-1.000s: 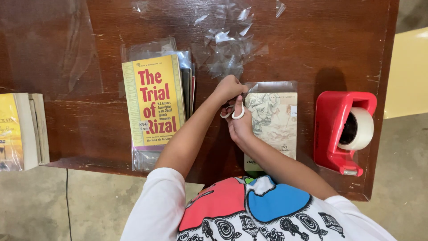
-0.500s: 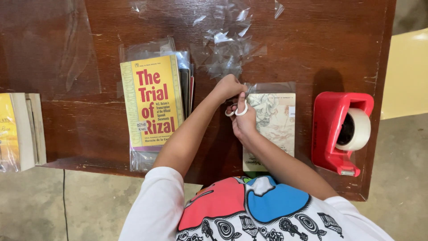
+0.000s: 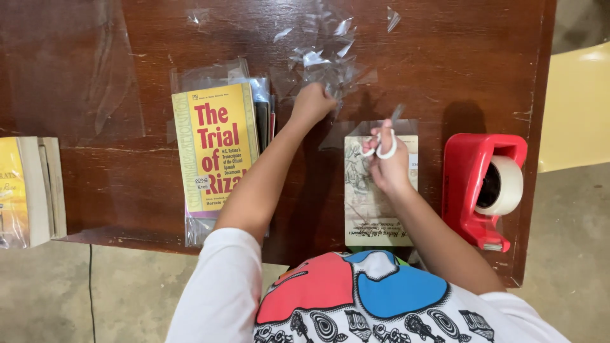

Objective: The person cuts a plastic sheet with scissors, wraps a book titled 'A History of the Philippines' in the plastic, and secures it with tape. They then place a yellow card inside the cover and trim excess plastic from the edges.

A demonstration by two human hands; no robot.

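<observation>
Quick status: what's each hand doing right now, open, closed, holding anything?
Left hand: closed in a fist at the clear plastic scraps.
Right hand: closed on white-handled scissors over the pale book.

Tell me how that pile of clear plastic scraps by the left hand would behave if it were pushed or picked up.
The clear plastic scraps look thin and crinkled, so they would probably flop and crumple rather than hold shape. They seem very light and loose, likely to scatter or slide across the table when pushed. The left hand rests at their edge.

Yellow book (image 3: 216,146) (red lettering) — red tape dispenser (image 3: 473,184), white-handled scissors (image 3: 381,147).
</observation>
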